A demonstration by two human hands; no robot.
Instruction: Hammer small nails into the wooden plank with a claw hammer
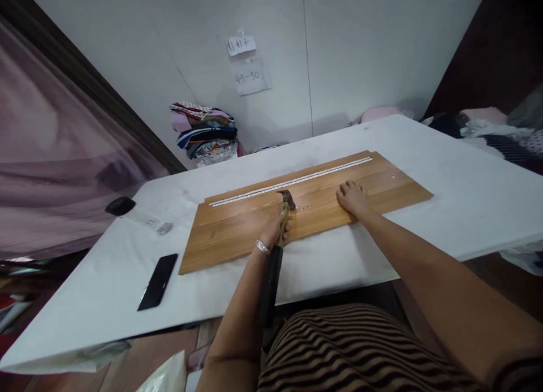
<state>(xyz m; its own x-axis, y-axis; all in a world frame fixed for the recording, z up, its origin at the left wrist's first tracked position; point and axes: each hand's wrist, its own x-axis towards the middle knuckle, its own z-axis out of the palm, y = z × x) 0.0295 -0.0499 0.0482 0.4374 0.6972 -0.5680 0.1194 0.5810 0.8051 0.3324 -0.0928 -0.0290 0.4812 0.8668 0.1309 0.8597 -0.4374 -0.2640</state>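
Note:
My left hand [275, 231] is wrapped around the handle of a claw hammer [275, 267], with a silver bracelet at its wrist. The hammer's rusty head is over a wooden board [237, 228], close to a short row of small dark marks, perhaps nails or holes; they are too small to tell. On the board's right part rests my right hand [352, 198], fingers somewhat bent and apart, holding nothing that I can see. Two thin white strips with dark marks [292, 181] lie lengthwise near the board's far edge.
A white-covered table [148, 216] bears the board. Left of it lie a black phone [158, 281] and a dark rounded object [120, 206]. Folded clothes [206, 129] are stacked by the wall. Handwritten papers [251, 77] hang there. More cloth [487, 129] lies at right.

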